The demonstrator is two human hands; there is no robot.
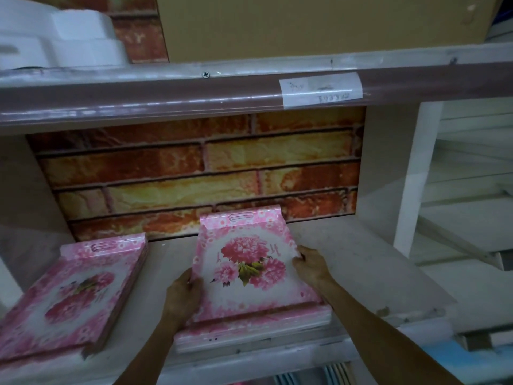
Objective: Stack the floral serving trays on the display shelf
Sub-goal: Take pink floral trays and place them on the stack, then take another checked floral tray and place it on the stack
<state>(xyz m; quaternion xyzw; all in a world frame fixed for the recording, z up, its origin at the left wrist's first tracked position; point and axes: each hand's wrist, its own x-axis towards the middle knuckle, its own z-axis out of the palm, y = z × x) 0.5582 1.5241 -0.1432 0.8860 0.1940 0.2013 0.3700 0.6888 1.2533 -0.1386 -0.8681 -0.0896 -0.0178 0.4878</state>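
Top tray (249, 262) is showing smooth, slightly glossy printed plastic. Shelf edge (166, 98) is looking glossy under clear film; paper label (320, 90) matt. Brick backing (194, 168) is looking like printed sheet.

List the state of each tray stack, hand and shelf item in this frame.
Top tray: held at both side edges, resting on the right stack.
Right stack: lying flat at the shelf front.
Left stack: lying flat, untouched.
Left hand: grips the tray's left edge.
Right hand: grips its right edge.
Shelf label: taped on, writing illegible.
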